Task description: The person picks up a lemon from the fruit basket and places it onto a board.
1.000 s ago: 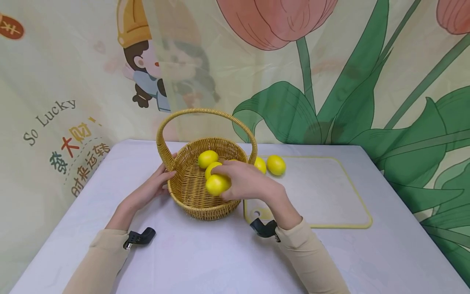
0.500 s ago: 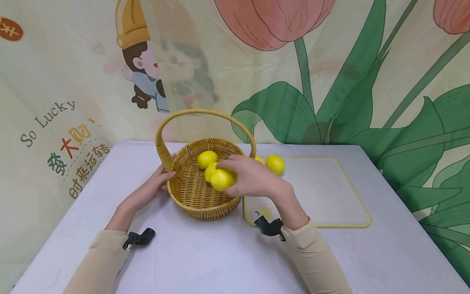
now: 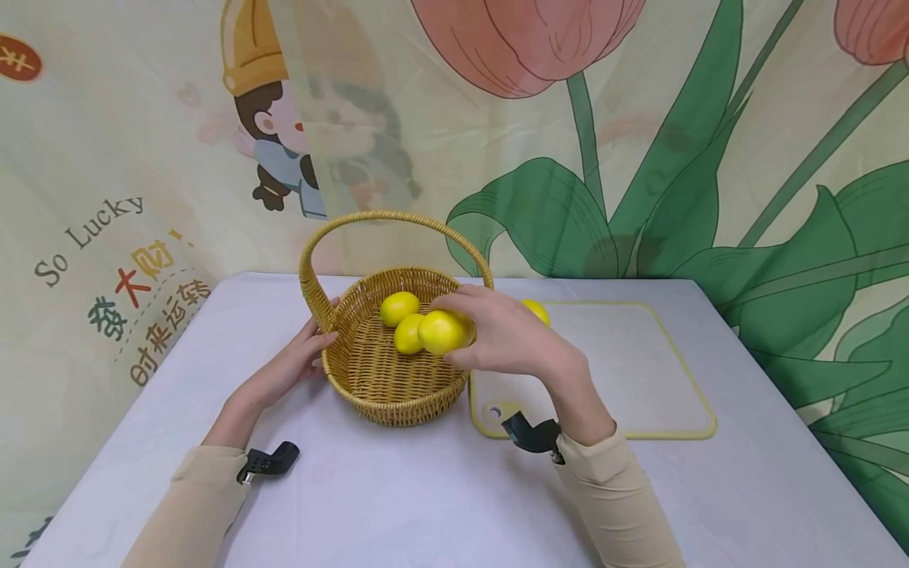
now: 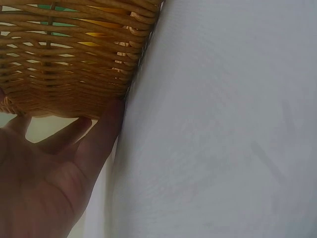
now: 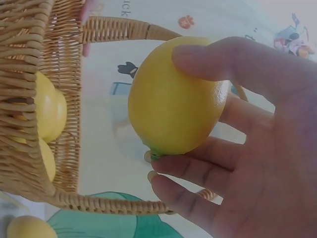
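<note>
My right hand [image 3: 507, 331] pinches a lemon [image 3: 445, 332] between thumb and fingers, above the right part of the wicker basket [image 3: 398, 414]. In the right wrist view this lemon [image 5: 173, 99] is up beyond the basket rim, its green tip downward. Two lemons, one [image 3: 400, 308] behind the other [image 3: 408, 334], show inside the basket. My left hand [image 3: 294, 355] rests against the basket's outer left side, below the handle [image 3: 387, 214]. In the left wrist view its fingers [image 4: 101, 139] extend up to the woven wall [image 4: 64, 64].
Right of the basket lies a pale cutting board [image 3: 618, 371] with a yellow rim. Another lemon [image 3: 537, 310] sits at its back left, partly hidden by my right hand. A printed curtain [image 3: 533, 158] hangs behind the white-covered table [image 3: 398, 497].
My right hand has moved right and upward with the lemon, toward the basket's right rim. It now hides more of the lemons beside the basket. My left hand keeps its place.
</note>
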`<state>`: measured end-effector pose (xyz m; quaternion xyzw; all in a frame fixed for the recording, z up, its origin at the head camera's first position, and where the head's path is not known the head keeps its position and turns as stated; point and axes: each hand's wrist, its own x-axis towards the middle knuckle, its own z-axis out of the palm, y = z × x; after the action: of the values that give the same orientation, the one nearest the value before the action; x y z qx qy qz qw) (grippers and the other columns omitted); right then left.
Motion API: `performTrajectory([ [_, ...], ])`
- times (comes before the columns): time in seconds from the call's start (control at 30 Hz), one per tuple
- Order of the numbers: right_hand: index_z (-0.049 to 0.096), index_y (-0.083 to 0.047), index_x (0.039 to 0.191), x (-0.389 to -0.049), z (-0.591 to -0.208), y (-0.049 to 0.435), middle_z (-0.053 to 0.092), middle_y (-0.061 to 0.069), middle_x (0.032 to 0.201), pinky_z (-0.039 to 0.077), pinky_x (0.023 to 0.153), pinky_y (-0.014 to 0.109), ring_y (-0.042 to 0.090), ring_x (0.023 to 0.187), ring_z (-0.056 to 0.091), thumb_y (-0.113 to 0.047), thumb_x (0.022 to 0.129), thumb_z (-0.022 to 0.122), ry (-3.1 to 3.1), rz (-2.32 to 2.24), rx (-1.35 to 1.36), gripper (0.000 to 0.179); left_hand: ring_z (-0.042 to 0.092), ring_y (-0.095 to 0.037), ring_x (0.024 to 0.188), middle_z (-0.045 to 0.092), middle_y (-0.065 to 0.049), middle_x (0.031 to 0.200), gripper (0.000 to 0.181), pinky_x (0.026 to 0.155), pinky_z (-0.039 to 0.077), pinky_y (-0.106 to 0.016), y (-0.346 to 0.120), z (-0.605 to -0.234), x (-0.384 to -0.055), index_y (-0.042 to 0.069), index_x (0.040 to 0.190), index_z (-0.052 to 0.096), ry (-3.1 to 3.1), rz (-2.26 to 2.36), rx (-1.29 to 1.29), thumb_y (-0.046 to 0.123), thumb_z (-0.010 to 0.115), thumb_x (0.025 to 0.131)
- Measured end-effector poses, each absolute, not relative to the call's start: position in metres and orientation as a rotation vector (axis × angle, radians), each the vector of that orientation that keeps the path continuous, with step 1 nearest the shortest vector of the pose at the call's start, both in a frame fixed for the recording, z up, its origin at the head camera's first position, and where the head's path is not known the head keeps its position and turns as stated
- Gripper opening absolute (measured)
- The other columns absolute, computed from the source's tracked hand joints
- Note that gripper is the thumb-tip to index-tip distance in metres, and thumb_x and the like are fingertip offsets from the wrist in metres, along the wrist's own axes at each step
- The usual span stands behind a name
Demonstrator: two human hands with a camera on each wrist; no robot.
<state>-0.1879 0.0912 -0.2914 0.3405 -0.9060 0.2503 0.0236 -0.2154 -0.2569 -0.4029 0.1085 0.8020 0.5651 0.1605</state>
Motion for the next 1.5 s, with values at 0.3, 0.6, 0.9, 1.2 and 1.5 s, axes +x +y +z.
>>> performTrajectory([
  [0.3, 0.063, -0.030, 0.123, -0.187, -0.285, 0.102, 0.061, -0.012, 0.111, 0.050, 0.081, 0.031, 0.011, 0.096, 0.055, -0.025, 0.077, 0.075, -2.777, 0.847, 1.023, 0.048, 0.020, -0.050, 0.148, 0.004, -0.012, 0.169, 0.067, 0.112, 0.026, -0.071, -0.256, -0.402, -0.215, 0.041, 0.158, -0.003, 2.287, 1.616, 0.304, 0.046, 0.038, 0.105],
  [0.6, 0.061, -0.021, 0.132, -0.188, -0.280, 0.115, 0.060, -0.005, 0.118, 0.052, 0.085, 0.034, 0.014, 0.100, 0.057, -0.022, 0.079, 0.076, -2.767, 0.910, 0.975, 0.055, 0.020, -0.049, 0.149, 0.004, -0.013, 0.168, 0.066, 0.113, 0.027, -0.069, -0.257, -0.403, -0.215, 0.043, 0.158, -0.003, 2.277, 1.618, 0.290, 0.046, 0.037, 0.105],
  [0.9, 0.062, -0.023, 0.130, -0.187, -0.276, 0.122, 0.060, -0.009, 0.113, 0.051, 0.084, 0.032, 0.011, 0.099, 0.056, -0.022, 0.079, 0.075, -2.727, 0.945, 0.976, 0.052, 0.017, -0.049, 0.150, 0.002, -0.012, 0.168, 0.067, 0.114, 0.021, -0.070, -0.257, -0.404, -0.215, 0.045, 0.157, -0.003, 2.265, 1.622, 0.283, 0.049, 0.038, 0.105],
  [1.2, 0.064, -0.028, 0.121, -0.186, -0.271, 0.135, 0.060, -0.011, 0.104, 0.050, 0.080, 0.033, 0.011, 0.094, 0.054, -0.018, 0.077, 0.077, -2.681, 1.015, 0.939, 0.047, 0.018, -0.049, 0.150, 0.002, -0.012, 0.169, 0.066, 0.114, 0.021, -0.070, -0.257, -0.404, -0.216, 0.045, 0.157, -0.002, 2.275, 1.611, 0.273, 0.047, 0.037, 0.105],
  [1.5, 0.064, -0.022, 0.125, -0.189, -0.270, 0.146, 0.064, -0.007, 0.111, 0.050, 0.082, 0.034, 0.013, 0.095, 0.055, -0.016, 0.078, 0.079, -2.663, 1.037, 0.897, 0.050, 0.019, -0.047, 0.150, 0.003, -0.012, 0.169, 0.065, 0.114, 0.025, -0.070, -0.256, -0.403, -0.214, 0.044, 0.158, -0.002, 2.293, 1.601, 0.276, 0.046, 0.036, 0.106],
])
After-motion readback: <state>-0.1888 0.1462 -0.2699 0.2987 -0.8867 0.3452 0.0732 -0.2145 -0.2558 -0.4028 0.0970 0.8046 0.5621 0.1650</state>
